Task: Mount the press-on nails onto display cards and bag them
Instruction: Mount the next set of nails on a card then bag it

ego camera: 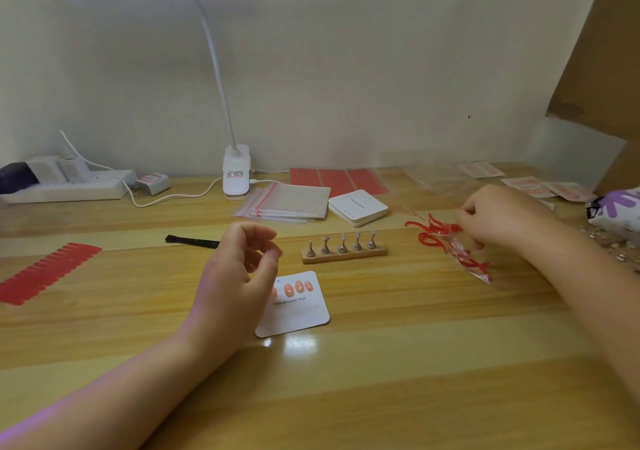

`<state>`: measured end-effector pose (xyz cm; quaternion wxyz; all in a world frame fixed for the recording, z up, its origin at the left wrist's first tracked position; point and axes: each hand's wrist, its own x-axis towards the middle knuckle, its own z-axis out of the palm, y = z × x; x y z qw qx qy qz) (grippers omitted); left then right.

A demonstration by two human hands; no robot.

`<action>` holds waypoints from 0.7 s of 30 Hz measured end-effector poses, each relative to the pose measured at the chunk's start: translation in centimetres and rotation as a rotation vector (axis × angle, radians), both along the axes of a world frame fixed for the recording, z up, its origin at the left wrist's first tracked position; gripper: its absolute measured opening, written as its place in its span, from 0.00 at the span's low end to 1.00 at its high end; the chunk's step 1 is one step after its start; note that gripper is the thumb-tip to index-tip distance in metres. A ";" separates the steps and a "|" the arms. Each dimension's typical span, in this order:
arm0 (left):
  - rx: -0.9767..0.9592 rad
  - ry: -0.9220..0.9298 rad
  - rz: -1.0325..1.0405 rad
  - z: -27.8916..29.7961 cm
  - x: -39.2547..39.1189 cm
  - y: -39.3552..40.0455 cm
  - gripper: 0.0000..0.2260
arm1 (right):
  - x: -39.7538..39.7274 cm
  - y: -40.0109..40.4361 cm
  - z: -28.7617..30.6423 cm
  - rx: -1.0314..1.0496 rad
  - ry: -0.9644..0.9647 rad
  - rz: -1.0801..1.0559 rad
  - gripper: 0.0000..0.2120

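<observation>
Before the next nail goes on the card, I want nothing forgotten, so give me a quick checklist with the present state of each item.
1. Display card flat on the table: ok.
2. Nails on the card: three show; any more are hidden by the left hand: cannot tell.
3. Left hand free: fingers loosely curled, holding nothing: ok.
4. Right hand free: it pinches the red strips: not ok.
5. Nail stand within reach behind the card: ok.
6. Zip bags ready: stack lies by the lamp base: ok.
</observation>
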<state>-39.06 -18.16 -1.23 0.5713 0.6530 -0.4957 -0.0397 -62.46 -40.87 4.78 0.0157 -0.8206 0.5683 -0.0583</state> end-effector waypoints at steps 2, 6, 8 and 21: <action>0.006 -0.009 -0.001 0.0 0.0 0.0 0.12 | 0.0 0.0 0.0 -0.054 0.030 -0.007 0.20; 0.019 -0.014 0.010 0.0 0.0 0.0 0.12 | 0.1 0.4 0.0 -0.140 -0.018 0.014 0.14; 0.024 -0.015 0.015 0.0 0.1 0.0 0.11 | 0.3 1.1 0.2 -0.165 -0.104 0.078 0.22; 0.098 0.017 0.164 0.1 2.2 -0.4 0.16 | 5.8 7.1 -4.5 -0.299 -0.342 0.468 0.13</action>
